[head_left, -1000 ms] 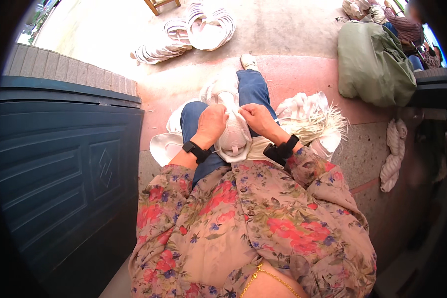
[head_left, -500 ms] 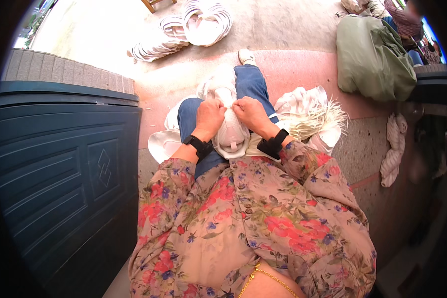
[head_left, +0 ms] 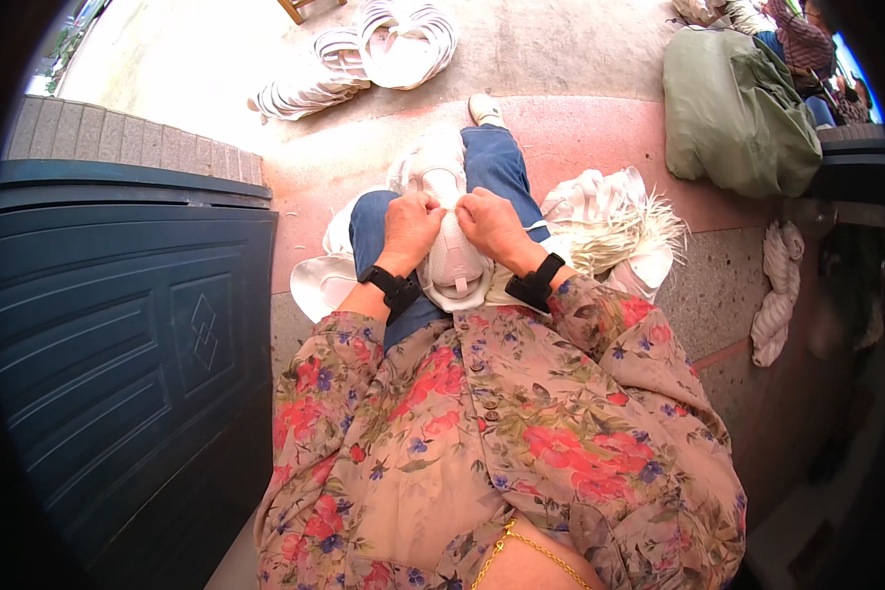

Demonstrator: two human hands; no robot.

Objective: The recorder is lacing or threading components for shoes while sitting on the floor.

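Note:
A white shoe upper (head_left: 455,264) rests between my thighs, its heel tab toward me and its toe pointing away. My left hand (head_left: 410,232) is closed in a pinch at its opening on the left side. Opposite it, my right hand (head_left: 494,227) pinches too, a small gap from the left. Both seem to grip a thin pale shoelace over the upper; the fingers hide most of it. Beside my right leg lies a bundle of loose cream laces (head_left: 649,233). More white uppers (head_left: 592,200) are heaped there, and another white upper (head_left: 323,285) sits by my left leg.
Stacked white shoe parts (head_left: 406,44) lie on the ground ahead. A big green sack (head_left: 737,113) stands at the far right, with other people behind it. A twisted white bundle (head_left: 780,295) is at the right. The dark blue door (head_left: 133,344) closes off the left.
My hands have drawn slightly apart over the shoe upper, the right one lifting a little. Both stay pinched. The whole view has shifted a touch.

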